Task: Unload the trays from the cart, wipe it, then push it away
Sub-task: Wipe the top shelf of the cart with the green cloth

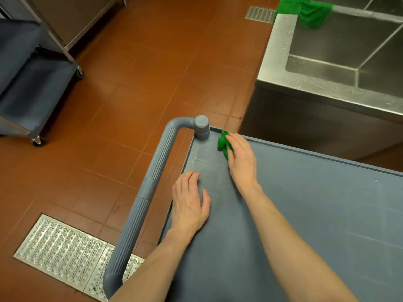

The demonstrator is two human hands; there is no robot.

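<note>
A grey plastic cart [316, 214] fills the lower right, its top shelf bare and streaked wet near the far left corner. Its ribbed handle [144, 205] runs along the left side. My right hand [241, 159] holds a bunched green cloth [224, 144] against the shelf near that corner, beside the handle post [202, 126]. My left hand [189, 203] lies flat on the shelf close to the handle, fingers spread and relaxed. No trays are on the cart's top.
A steel sink [340, 62] stands just beyond the cart at the upper right, with another green cloth [305, 12] draped over its rim. A second wheeled cart [32, 79] stands at the upper left. Metal floor drain grates [63, 243] lie in the red tile floor.
</note>
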